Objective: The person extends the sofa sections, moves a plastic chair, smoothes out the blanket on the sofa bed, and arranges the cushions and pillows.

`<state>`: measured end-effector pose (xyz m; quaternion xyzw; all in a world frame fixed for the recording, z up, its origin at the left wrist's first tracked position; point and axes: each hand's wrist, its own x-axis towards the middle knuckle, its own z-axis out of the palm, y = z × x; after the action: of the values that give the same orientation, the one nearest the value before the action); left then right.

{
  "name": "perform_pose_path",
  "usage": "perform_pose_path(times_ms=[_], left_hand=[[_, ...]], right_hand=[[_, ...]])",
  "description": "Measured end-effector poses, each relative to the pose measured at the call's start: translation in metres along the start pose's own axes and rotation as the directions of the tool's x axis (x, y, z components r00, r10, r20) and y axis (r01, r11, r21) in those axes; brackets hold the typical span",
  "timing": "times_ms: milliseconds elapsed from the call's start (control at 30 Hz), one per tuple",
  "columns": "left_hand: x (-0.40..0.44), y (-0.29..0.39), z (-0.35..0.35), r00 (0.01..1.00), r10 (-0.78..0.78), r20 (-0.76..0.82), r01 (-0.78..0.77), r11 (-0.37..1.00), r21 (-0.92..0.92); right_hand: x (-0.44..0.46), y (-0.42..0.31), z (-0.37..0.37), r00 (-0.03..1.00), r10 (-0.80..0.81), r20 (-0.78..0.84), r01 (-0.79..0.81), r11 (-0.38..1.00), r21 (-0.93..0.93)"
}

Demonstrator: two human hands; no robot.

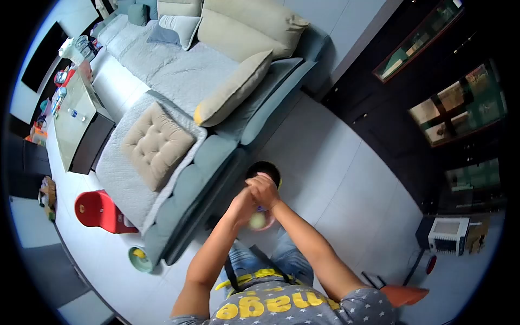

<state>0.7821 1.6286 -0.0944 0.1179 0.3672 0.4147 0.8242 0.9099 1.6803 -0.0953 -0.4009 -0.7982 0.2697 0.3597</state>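
My left hand (242,206) and my right hand (264,190) are together in front of my body, near the sofa's outer side. Their fingers are bent and overlap, and whatever they hold is hidden. Just beyond them is a dark round object (264,167), partly covered by the fingers. Below the hands a pale green round item (257,220) shows in a pinkish round container (269,223), close to my legs.
A grey sofa (216,157) with beige cushions (157,142) runs along the left. Farther left are a low table (73,122), a red stool (97,210) and a green bowl (142,264). Dark cabinets (390,130) line the right; an orange-red seat (403,295) is at lower right.
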Motion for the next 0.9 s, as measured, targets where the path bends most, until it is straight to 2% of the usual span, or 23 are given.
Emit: perform_pose_path(times_ms=[33, 67, 100, 167, 233, 300, 367, 400, 433, 467, 500, 567, 633, 700, 833, 900], left_hand=[[-0.01, 0.012, 0.066, 1.0, 0.011, -0.029, -0.008, 0.994, 0.105], [0.011, -0.012, 0.077, 0.999, 0.015, -0.038, -0.014, 1.0, 0.027], [0.022, -0.037, 0.083, 0.998, -0.002, -0.055, 0.0, 0.999, -0.048], [0.046, -0.072, 0.119, 0.997, 0.05, -0.064, -0.056, 0.994, -0.089], [0.088, -0.117, 0.147, 0.962, 0.115, -0.248, -0.094, 0.991, 0.094], [0.121, -0.137, 0.185, 0.955, 0.039, -0.293, 0.007, 0.988, 0.155], [0.149, -0.146, 0.215, 0.965, 0.085, -0.25, 0.002, 0.944, 0.329], [0.164, -0.148, 0.221, 0.964, 0.085, -0.251, 0.004, 0.943, 0.334], [0.179, -0.148, 0.224, 0.94, 0.28, -0.197, -0.116, 0.802, 0.586], [0.19, -0.147, 0.225, 0.891, 0.444, -0.092, -0.209, 0.582, 0.786], [0.199, -0.144, 0.223, 0.889, 0.446, -0.101, -0.204, 0.585, 0.785], [0.206, -0.119, 0.229, 0.846, 0.498, -0.189, -0.059, 0.441, 0.896], [0.221, -0.103, 0.213, 0.785, 0.588, -0.194, -0.014, 0.331, 0.944], [0.231, -0.078, 0.205, 0.749, 0.609, -0.261, 0.001, 0.392, 0.92], [0.271, -0.023, 0.19, 0.606, 0.687, -0.4, 0.131, 0.41, 0.903], [0.303, -0.002, 0.175, 0.513, 0.782, -0.353, 0.221, 0.277, 0.935]], right_hand=[[-0.022, 0.033, -0.026, 0.996, 0.084, -0.022, -0.085, 0.994, -0.063], [-0.052, 0.069, -0.048, 0.94, 0.339, 0.032, -0.338, 0.94, -0.04], [-0.083, 0.092, -0.07, 0.805, 0.586, 0.09, -0.586, 0.81, -0.027], [-0.13, 0.111, -0.152, 0.604, 0.753, 0.263, -0.744, 0.65, -0.153], [-0.166, 0.118, -0.212, 0.593, 0.772, 0.23, -0.76, 0.631, -0.158], [-0.204, 0.127, -0.259, 0.581, 0.787, 0.21, -0.769, 0.615, -0.175], [-0.231, 0.156, -0.282, 0.788, 0.599, -0.144, -0.615, 0.75, -0.243], [-0.238, 0.175, -0.294, 0.758, 0.651, -0.047, -0.651, 0.748, -0.127], [-0.235, 0.181, -0.301, 0.778, 0.621, -0.099, -0.626, 0.75, -0.216], [-0.229, 0.188, -0.303, 0.77, 0.628, -0.113, -0.634, 0.734, -0.243], [-0.22, 0.197, -0.306, 0.764, 0.633, -0.124, -0.639, 0.718, -0.274], [-0.193, 0.212, -0.298, 0.747, 0.658, -0.091, -0.654, 0.704, -0.276], [-0.16, 0.221, -0.29, 0.728, 0.685, -0.034, -0.663, 0.691, -0.288], [-0.107, 0.223, -0.287, 0.809, 0.581, 0.086, -0.525, 0.781, -0.339], [0.0, 0.259, -0.283, 0.861, 0.482, 0.16, -0.399, 0.837, -0.376], [0.052, 0.278, -0.287, 0.876, 0.422, 0.234, -0.321, 0.872, -0.368]])
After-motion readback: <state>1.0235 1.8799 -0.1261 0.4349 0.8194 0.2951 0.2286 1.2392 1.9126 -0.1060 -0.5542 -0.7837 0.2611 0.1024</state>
